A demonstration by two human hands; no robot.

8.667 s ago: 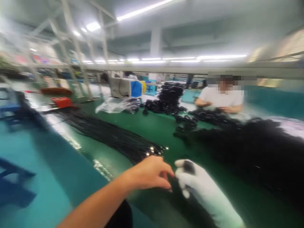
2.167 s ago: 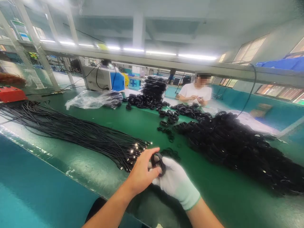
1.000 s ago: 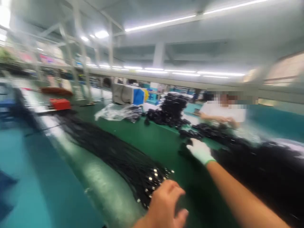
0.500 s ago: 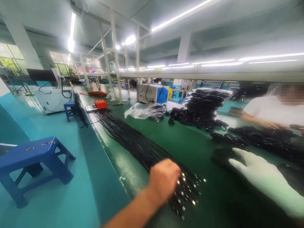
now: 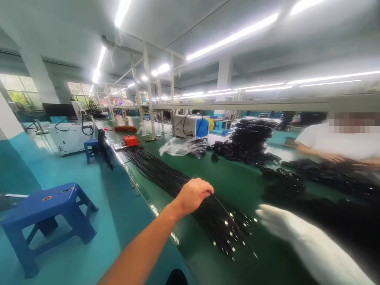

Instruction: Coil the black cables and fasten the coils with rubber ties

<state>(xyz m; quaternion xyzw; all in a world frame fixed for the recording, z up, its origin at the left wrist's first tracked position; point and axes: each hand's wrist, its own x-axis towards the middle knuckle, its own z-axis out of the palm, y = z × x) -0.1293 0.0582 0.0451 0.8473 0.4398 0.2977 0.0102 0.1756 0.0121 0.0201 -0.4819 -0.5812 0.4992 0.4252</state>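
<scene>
One cable is pinched by the left hand above more cables. The right hand is held loosely open nearby.

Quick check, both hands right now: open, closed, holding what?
Left hand: closed, pinching a black cable over the cable bundle.
Right hand, gloved: blurred, fingers extended, looks open, nothing visible held.

You wear a plain white glove on your right hand, blurred in outline, while your left hand and forearm are bare and some dark, rounded clothing shows below.
</scene>
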